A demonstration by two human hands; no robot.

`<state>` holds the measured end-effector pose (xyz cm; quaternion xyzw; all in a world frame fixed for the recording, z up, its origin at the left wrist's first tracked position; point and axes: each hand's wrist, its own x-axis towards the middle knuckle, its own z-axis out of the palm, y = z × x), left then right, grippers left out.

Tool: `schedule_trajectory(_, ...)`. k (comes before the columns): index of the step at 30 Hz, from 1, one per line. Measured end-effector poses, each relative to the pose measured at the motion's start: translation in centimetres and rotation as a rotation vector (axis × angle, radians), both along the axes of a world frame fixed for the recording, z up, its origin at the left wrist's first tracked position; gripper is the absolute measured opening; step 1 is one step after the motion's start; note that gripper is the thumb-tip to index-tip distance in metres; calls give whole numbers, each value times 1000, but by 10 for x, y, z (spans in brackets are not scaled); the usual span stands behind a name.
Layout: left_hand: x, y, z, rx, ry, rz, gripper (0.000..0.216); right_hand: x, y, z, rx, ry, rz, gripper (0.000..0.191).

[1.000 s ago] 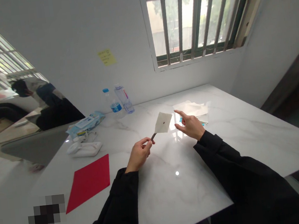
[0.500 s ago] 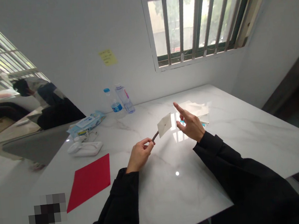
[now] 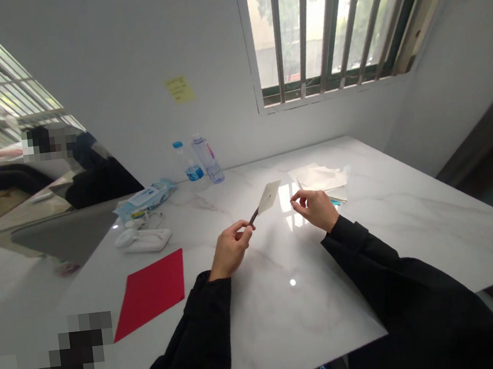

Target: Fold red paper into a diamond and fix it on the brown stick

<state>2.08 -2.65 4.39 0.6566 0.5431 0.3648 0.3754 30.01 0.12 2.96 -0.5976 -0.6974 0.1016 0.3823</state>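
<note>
My left hand [image 3: 230, 249] is closed in a pinch on a thin dark stick [image 3: 253, 216]. A small white paper square [image 3: 269, 197] sits on the far end of the stick, tilted edge-on above the white marble table [image 3: 311, 295]. My right hand [image 3: 315, 208] hovers just right of the paper, fingers curled with thumb and forefinger drawn together. I cannot make out anything in them. Both arms wear black sleeves.
A red paper sheet [image 3: 152, 291] lies at the left. A stack of pale papers [image 3: 322, 179] lies behind my right hand. Two water bottles [image 3: 200, 163], a blue wipes pack [image 3: 145, 199] and a white case [image 3: 144, 240] stand near the wall. A mirror leans at left.
The paper on the stick has turned from facing me to nearly edge-on. My right hand's outstretched forefinger has curled in toward the thumb and dropped slightly.
</note>
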Motion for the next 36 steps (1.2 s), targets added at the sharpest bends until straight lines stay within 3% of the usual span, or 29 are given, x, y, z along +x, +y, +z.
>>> schedule_trajectory(4,5,0,1,-54,-205,-25,31,-12,-3,-7,-12,58,69,18)
schedule_trajectory(7,5,0,11,-124,-503,-34,31,-17,-3,-12,-70,116,146,23)
schedule_trajectory(10,3,-1,21,-161,-829,24,32,-24,-6,-15,-152,165,275,33)
schedule_trajectory(13,4,-2,22,-225,-957,42,32,-34,-13,-14,-284,271,460,43)
schedule_trajectory(20,16,-6,3,-323,-745,-9,44,-55,-36,-10,-568,428,841,54)
schedule_trajectory(28,14,1,-8,-348,-633,-39,51,-61,-41,-13,-677,450,927,48)
schedule_trajectory(32,-1,8,-2,-327,-572,60,42,-58,-38,-16,-730,431,940,47)
schedule_trajectory(36,-10,12,3,-227,-709,228,26,-55,-39,-14,-830,333,1006,48)
